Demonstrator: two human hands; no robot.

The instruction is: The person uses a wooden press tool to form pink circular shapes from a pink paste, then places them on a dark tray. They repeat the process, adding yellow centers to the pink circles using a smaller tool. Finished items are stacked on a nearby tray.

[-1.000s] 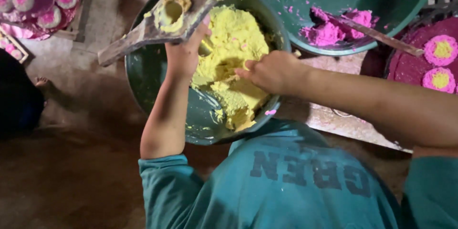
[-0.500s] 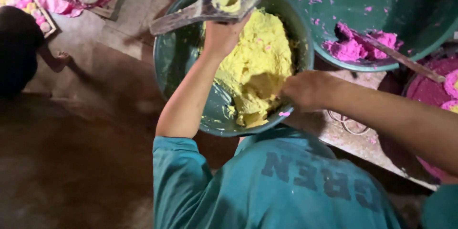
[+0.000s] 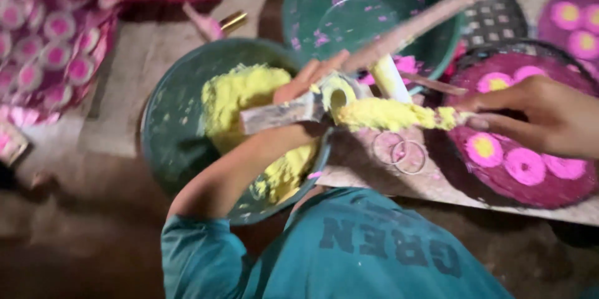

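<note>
- Left hand [image 3: 312,77]: fingers are curling around a flat wooden press mould [image 3: 293,110], gripping it near its round cup; the mould's handle is sticking out over the near bowl.
- Mould cup [image 3: 337,92]: packed with yellow dough, sitting at the far right rim of the near bowl.
- Right hand [image 3: 543,115]: fingertips are pinching the end of a rope of yellow dough [image 3: 396,114] that is stretching from the mould cup across to the tray; the grip is nearly shut on the dough.
- Near green bowl [image 3: 168,143]: holding a mound of yellow dough [image 3: 240,96] against its right wall.
- Round woven tray [image 3: 458,168]: lying under the right hand, carrying a magenta sheet with pink and yellow discs [image 3: 524,165].
- Far green bowl [image 3: 349,6]: standing beyond the mould, flecked with pink dough [image 3: 405,64] at its near rim; a wooden stick [image 3: 418,24] is leaning across it, blurred.
- Tray of pink discs [image 3: 43,56]: lying at the far left edge of the floor.
- Second magenta tray [image 3: 571,18]: showing at the far right corner.
- Teal shirt [image 3: 374,249]: filling the near edge.
</note>
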